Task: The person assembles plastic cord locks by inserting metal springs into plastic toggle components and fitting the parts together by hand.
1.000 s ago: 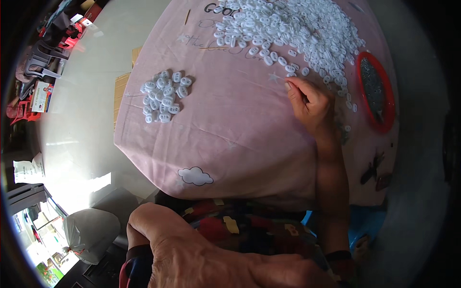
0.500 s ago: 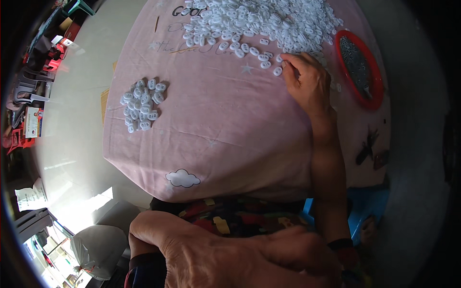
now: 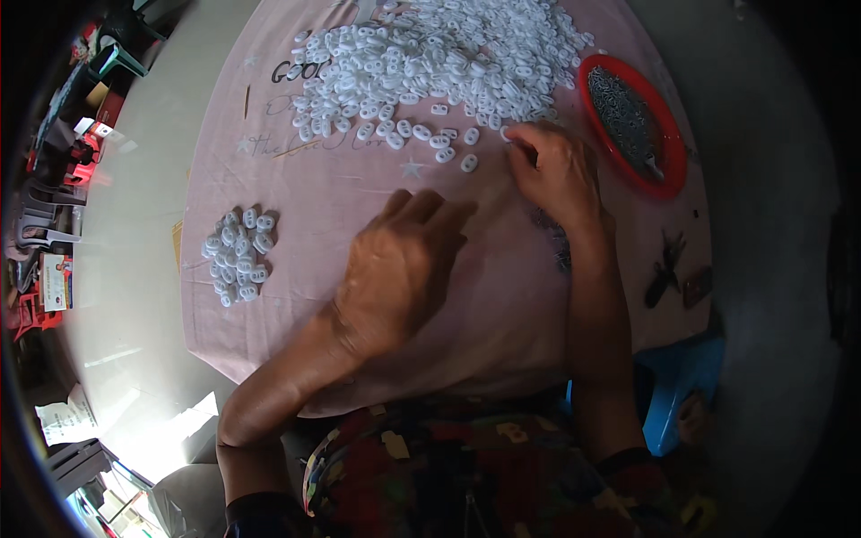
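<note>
A wide heap of small white oval plastic pieces with two holes (image 3: 448,63) covers the far part of the pink tablecloth (image 3: 314,215). My right hand (image 3: 556,175) is at the heap's near right edge, thumb and forefinger closed at a white oval piece (image 3: 505,134) that shows partly at their tips. Over the middle of the cloth, my left hand (image 3: 399,264) is slightly blurred, its bent fingers apart and nothing visible in them; its thumb is hidden. Several loose ovals (image 3: 446,155) lie between the hands and the heap.
At the left sits a smaller cluster of white ovals (image 3: 238,255). A red basin (image 3: 668,179) of small metal parts stands at the right. Dark small parts (image 3: 560,247) lie beside my right forearm. A dark-handled tool (image 3: 665,273) rests near the right edge, above a blue stool (image 3: 686,394).
My left hand has swung from close to my body out over the middle of the cloth. The right hand stays at the heap's edge. The whole view has shifted, so the table appears lower and further left.
</note>
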A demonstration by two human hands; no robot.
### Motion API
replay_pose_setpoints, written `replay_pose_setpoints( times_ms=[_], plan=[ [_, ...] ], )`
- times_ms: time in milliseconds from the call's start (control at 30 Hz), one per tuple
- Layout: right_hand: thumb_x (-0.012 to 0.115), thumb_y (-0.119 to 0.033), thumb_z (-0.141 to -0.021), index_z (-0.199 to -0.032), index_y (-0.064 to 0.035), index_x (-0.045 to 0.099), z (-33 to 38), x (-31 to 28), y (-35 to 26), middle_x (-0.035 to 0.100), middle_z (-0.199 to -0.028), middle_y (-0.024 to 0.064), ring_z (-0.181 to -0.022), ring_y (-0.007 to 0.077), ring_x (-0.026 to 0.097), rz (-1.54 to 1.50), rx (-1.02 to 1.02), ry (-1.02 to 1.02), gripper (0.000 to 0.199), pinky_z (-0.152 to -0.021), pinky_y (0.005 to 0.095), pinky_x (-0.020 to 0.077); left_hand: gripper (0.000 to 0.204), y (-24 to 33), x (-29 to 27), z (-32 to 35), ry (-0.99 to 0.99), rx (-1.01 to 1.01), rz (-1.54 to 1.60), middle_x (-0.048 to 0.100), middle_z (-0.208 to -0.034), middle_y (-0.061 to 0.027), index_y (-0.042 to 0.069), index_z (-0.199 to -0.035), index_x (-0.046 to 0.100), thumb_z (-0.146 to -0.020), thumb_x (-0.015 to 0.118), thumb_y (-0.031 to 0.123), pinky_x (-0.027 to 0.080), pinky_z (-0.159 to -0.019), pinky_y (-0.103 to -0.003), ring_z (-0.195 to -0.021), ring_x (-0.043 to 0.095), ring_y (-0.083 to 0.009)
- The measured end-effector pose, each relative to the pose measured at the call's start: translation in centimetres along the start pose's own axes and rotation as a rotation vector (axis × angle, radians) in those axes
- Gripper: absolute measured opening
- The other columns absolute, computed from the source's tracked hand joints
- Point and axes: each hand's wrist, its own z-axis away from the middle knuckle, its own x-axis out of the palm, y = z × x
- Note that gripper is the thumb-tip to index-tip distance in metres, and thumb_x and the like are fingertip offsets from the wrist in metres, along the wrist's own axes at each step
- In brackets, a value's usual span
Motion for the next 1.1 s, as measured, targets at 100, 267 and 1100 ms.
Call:
replay_pose_setpoints(
  times_ms=[100, 267, 1100],
  plan=[
    [0.062, -0.006, -0.078, -0.090, -0.0031, 0.067, -0.1, -0.4, -0.1, 0.066, -0.081, 0.0134, -0.074, 0.0291, 0.065, -0.045, 0.011, 0.014, 0.013, -0.068, 0.0364, 0.0501, 0.025, -4.4, 1.0, -3.5, 0.109, -0.013, -0.120, 0.062, -0.089, -0.0162, 0.004, -0.106, 0.065, -0.081, 0.061, 0.007, 0.046, -0.083, -0.042, -0.088, 0.059, -0.0339],
    [0.062, -0.006, -0.077, -0.085, -0.0003, 0.065, -0.4, -0.8, 0.9, 0.066, -0.077, 0.0138, -0.068, 0.0277, 0.065, -0.018, 0.058, 0.048, 0.010, -0.063, 0.0344, 0.0497, 0.010, -7.1, 2.5, -7.3, 0.083, -0.054, -0.178, 0.063, -0.090, -0.0158, 0.008, -0.089, 0.069, -0.081, 0.064, 0.011, 0.047, -0.082, -0.042, -0.091, 0.059, -0.0330],
    [0.064, -0.005, -0.078, -0.084, 0.0032, 0.064, 0.6, -3.3, 2.9, 0.064, -0.069, 0.0059, -0.061, 0.0094, 0.057, -0.276, 0.194, -0.311, 0.010, -0.057, 0.0259, 0.0450, 0.009, -6.8, 2.5, -4.8, 0.127, -0.445, 0.695, 0.063, -0.078, 0.0012, 0.000, -0.093, 0.064, -0.086, 0.067, 0.004, 0.047, -0.064, -0.019, -0.071, 0.057, -0.0041]
  ],
)
